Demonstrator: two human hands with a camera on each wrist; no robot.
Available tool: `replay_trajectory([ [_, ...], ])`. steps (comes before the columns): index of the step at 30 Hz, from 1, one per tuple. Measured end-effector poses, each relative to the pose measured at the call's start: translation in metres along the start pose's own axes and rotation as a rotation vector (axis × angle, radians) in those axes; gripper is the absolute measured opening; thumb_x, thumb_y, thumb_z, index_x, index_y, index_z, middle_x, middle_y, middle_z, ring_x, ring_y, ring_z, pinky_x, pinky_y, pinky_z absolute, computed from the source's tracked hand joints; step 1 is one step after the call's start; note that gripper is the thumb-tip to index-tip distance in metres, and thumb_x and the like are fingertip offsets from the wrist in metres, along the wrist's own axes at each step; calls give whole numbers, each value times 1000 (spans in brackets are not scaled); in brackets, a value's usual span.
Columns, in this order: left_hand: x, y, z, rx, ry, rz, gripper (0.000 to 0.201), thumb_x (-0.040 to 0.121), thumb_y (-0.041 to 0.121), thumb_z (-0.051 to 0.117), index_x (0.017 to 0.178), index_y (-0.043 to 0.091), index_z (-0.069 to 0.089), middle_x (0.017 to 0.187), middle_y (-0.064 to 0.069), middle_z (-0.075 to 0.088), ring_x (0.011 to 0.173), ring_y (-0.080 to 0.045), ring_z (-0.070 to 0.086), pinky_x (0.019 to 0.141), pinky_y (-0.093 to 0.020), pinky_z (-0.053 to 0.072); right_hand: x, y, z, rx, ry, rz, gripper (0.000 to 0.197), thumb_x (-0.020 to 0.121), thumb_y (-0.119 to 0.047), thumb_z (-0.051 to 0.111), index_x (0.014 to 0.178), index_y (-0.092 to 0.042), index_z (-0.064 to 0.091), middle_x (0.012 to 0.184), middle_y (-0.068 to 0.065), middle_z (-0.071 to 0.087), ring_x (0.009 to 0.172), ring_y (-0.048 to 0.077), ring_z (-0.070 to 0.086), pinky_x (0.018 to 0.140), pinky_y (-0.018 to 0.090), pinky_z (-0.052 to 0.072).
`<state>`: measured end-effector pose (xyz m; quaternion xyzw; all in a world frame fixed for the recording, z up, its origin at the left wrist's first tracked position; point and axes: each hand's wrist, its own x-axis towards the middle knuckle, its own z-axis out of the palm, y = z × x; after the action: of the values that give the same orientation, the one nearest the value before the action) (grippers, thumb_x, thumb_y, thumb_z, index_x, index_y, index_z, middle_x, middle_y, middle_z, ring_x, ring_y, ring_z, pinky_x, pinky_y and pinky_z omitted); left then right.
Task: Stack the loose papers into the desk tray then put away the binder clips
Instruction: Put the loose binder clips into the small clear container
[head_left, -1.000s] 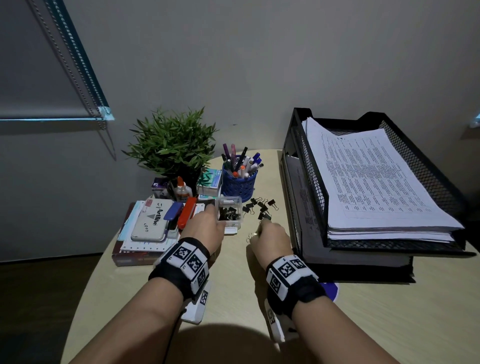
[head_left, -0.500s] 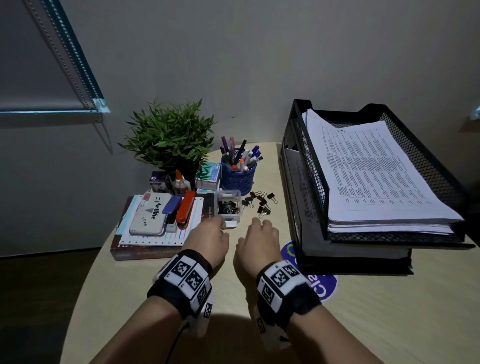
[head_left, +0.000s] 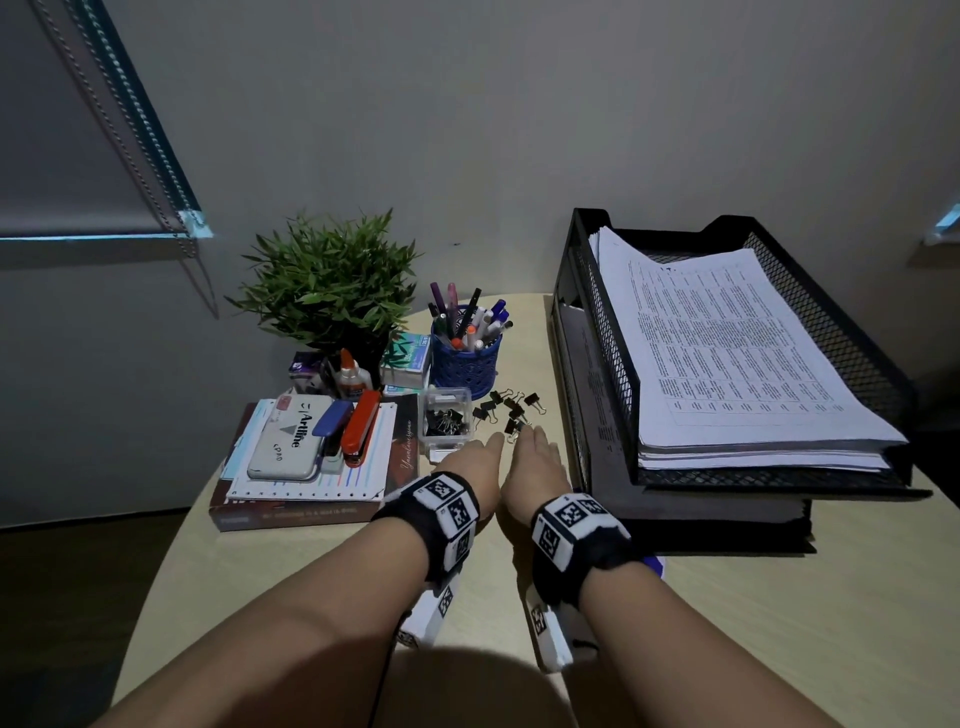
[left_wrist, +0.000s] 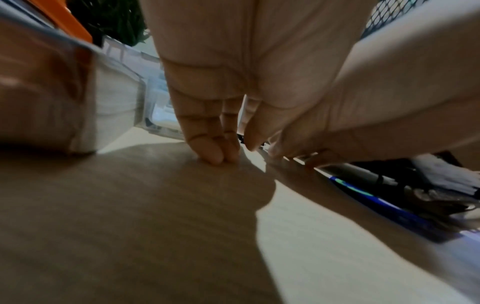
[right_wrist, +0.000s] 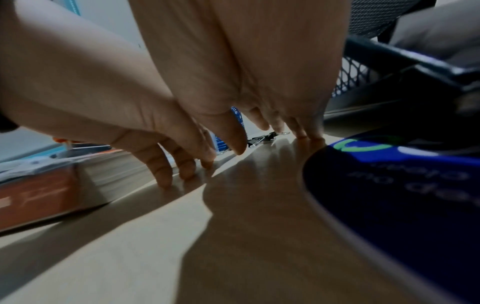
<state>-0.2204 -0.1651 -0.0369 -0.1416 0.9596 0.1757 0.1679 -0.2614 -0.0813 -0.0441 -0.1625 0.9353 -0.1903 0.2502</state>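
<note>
Several loose black binder clips (head_left: 511, 408) lie on the table beside a small clear box (head_left: 445, 421) that holds more clips. My left hand (head_left: 475, 465) and right hand (head_left: 537, 457) lie side by side just in front of them, fingers straight, holding nothing. In the left wrist view my left fingertips (left_wrist: 213, 153) touch the tabletop. In the right wrist view my right fingers (right_wrist: 309, 133) rest on the table close to a clip (right_wrist: 262, 138). The stack of printed papers (head_left: 727, 353) sits in the black mesh desk tray (head_left: 857, 338).
A book pile with a stamp pad and staplers (head_left: 311, 447) lies left of my hands. Behind it stand a plant (head_left: 327, 280), a glue bottle (head_left: 350, 371) and a blue pen cup (head_left: 465, 353). A round blue pad (right_wrist: 402, 185) sits under the tray's front.
One second ago my left hand was at the clear box and my right hand at the clips. Both pulled back and now lie flat side by side on the table.
</note>
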Motion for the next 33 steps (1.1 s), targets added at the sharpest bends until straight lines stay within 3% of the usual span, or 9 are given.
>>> replay_trajectory([
  [6, 12, 6, 1, 98, -38, -1, 74, 90, 10, 44, 150, 18, 1, 127, -20, 51, 115, -35, 53, 91, -40, 44, 14, 2, -7, -114, -29, -44, 72, 91, -5, 45, 152, -11, 6, 160, 7, 4, 147, 31, 5, 120, 39, 10],
  [9, 16, 10, 1, 128, -56, -11, 76, 91, 10, 42, 150, 21, -3, 128, -21, 50, 116, -35, 52, 91, -40, 44, 9, 6, -8, -134, 52, -52, 54, 91, -3, 40, 144, -2, 26, 150, 15, 29, 140, 29, 25, 115, 32, 20],
  [11, 18, 12, 2, 129, -60, -25, 75, 90, 9, 41, 150, 20, -2, 127, -20, 51, 115, -34, 53, 89, -40, 45, 4, 8, -8, -153, 115, -46, 42, 90, -3, 41, 132, -1, 39, 137, 15, 43, 130, 28, 38, 108, 30, 28],
  [16, 17, 15, 1, 87, -1, -38, 55, 86, 4, 42, 137, 10, 25, 111, -16, 62, 102, -34, 61, 72, -37, 46, 2, 9, -10, -162, 153, -34, 45, 89, -2, 41, 134, -4, 38, 134, 14, 45, 126, 28, 40, 102, 31, 33],
  [21, 21, 16, 2, 146, -19, 7, 75, 90, 6, 37, 149, 21, -6, 117, -19, 59, 105, -34, 59, 79, -39, 48, -4, 8, -11, -208, 169, -37, 42, 91, -3, 37, 134, -7, 38, 131, 14, 48, 122, 29, 41, 101, 32, 33],
  [25, 19, 17, 4, 162, -22, -15, 65, 91, 10, 36, 149, 17, 8, 125, -19, 54, 113, -35, 54, 85, -40, 47, -8, 8, -10, -241, 143, -47, 40, 92, -7, 39, 132, -8, 40, 130, 13, 48, 123, 30, 41, 102, 32, 32],
  [29, 9, 17, 3, 122, 38, -33, 45, 86, 3, 44, 130, 9, 34, 120, -15, 55, 110, -33, 55, 81, -39, 47, -17, 11, -8, -232, 148, -45, 38, 88, -5, 46, 125, -8, 44, 128, 13, 47, 123, 29, 39, 98, 32, 37],
  [33, 5, 11, 1, 111, 39, -52, 43, 85, 0, 44, 126, 8, 34, 116, -16, 58, 107, -33, 57, 76, -38, 47, -20, 12, -8, -240, 155, -68, 37, 87, -2, 46, 123, -9, 48, 124, 13, 48, 120, 29, 41, 92, 32, 39],
])
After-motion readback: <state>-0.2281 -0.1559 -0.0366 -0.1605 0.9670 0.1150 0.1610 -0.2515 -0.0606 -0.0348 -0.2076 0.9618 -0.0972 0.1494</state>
